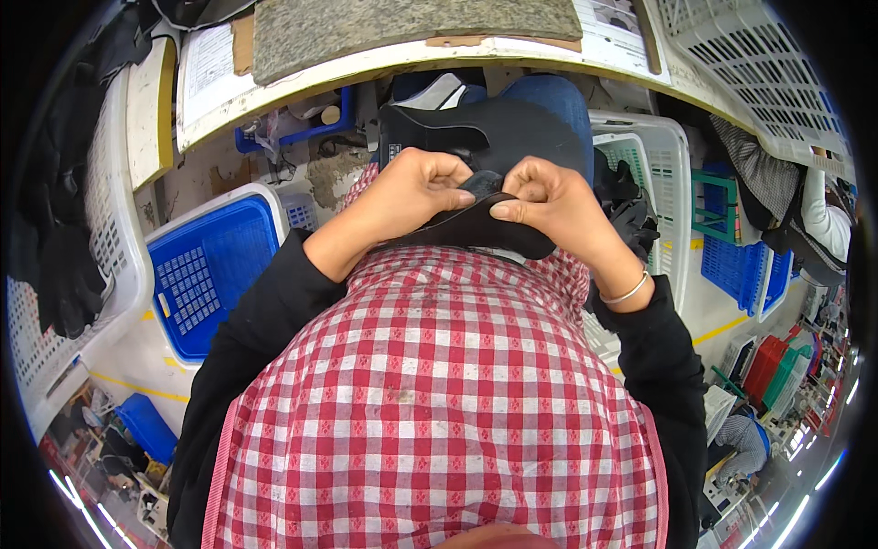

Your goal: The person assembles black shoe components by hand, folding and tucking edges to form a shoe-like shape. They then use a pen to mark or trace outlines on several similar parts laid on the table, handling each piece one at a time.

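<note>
My left hand (419,188) and my right hand (556,203) meet over my lap, thumbs and fingers pinched on the edge of a black leather-like piece (471,227). Between the fingertips a small dark grey, fuzzy-looking patch (482,184) shows at that edge; whether it is the lining or a separate bit I cannot tell. Under and beyond my hands, a larger black panel (530,137) with a curved, seamed edge and a small pale print lies across my knees. Where it joins the piece in my fingers is hidden.
Ahead stands a white-edged workbench (366,82) bearing a grey stone-like slab (412,32) and papers. To the left are a blue basket (215,265) and a white crate (123,229) with black pieces. A white crate (675,183) holds dark pieces at right. Farther right, another person's sleeve (820,215) shows.
</note>
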A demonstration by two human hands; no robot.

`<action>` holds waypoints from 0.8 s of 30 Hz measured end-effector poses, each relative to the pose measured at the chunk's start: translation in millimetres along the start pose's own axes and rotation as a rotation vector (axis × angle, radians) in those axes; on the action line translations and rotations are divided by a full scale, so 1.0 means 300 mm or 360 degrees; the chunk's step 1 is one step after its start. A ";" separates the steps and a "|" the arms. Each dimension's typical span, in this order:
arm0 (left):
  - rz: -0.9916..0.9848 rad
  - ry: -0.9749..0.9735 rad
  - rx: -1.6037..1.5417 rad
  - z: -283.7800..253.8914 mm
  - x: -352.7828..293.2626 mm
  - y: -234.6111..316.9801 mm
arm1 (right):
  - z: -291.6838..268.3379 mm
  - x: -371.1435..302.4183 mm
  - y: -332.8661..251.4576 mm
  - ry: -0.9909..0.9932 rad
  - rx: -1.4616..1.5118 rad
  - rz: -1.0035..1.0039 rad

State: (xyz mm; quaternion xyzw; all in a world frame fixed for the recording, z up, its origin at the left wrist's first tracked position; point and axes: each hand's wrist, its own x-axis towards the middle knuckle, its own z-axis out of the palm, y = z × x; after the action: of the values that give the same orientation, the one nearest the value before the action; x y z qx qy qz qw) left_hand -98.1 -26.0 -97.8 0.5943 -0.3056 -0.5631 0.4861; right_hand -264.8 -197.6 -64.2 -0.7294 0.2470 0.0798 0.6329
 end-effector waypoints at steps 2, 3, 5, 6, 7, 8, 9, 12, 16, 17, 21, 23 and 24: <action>-0.0023 -0.0026 -0.0175 0.001 0.023 -0.012 | -0.022 0.001 0.050 -0.0009 0.0270 0.0064; -0.0056 -0.0042 -0.0263 -0.001 0.033 -0.010 | -0.019 0.002 0.065 0.0001 0.0370 0.0059; -0.0055 -0.0074 -0.0237 -0.015 0.035 -0.002 | 0.000 0.011 0.083 0.0031 0.0468 0.0025; -0.0103 -0.0072 -0.0196 -0.022 0.034 0.004 | 0.009 0.015 0.087 0.0049 0.0465 -0.0002; -0.0057 -0.0072 -0.0203 -0.027 0.029 0.010 | 0.020 0.019 0.088 0.0066 0.0467 -0.0031; -0.0063 -0.0058 -0.0178 -0.031 0.028 0.017 | 0.023 0.020 0.087 0.0088 0.0370 -0.0046; -0.0007 -0.0070 -0.0175 -0.033 0.022 0.022 | 0.027 0.020 0.085 0.0108 0.0280 -0.0063; -0.0003 -0.0067 -0.0092 -0.035 0.014 0.037 | 0.037 0.021 0.075 0.0169 0.0166 -0.0113; 0.0011 -0.0077 -0.0004 -0.043 0.007 0.050 | 0.057 0.022 0.070 0.0247 0.0054 -0.0177; 0.0000 -0.0096 -0.0006 -0.049 0.007 0.053 | 0.060 0.022 0.069 0.0250 0.0065 -0.0198; -0.0048 -0.0161 -0.0057 -0.074 0.007 0.061 | 0.065 0.027 0.072 0.0244 0.0087 -0.0226; -0.0048 -0.0202 -0.0090 -0.082 0.009 0.063 | 0.065 0.030 0.072 0.0236 0.0092 -0.0223; -0.0049 -0.0217 -0.0100 -0.085 0.009 0.064 | 0.065 0.032 0.071 0.0234 0.0096 -0.0229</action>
State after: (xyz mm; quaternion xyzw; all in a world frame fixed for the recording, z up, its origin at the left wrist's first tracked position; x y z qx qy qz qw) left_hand -69.4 -29.1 -83.8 0.5436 -0.3109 -0.6190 0.4740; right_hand -262.5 -182.8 -90.7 -0.7296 0.2423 -0.0271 0.6389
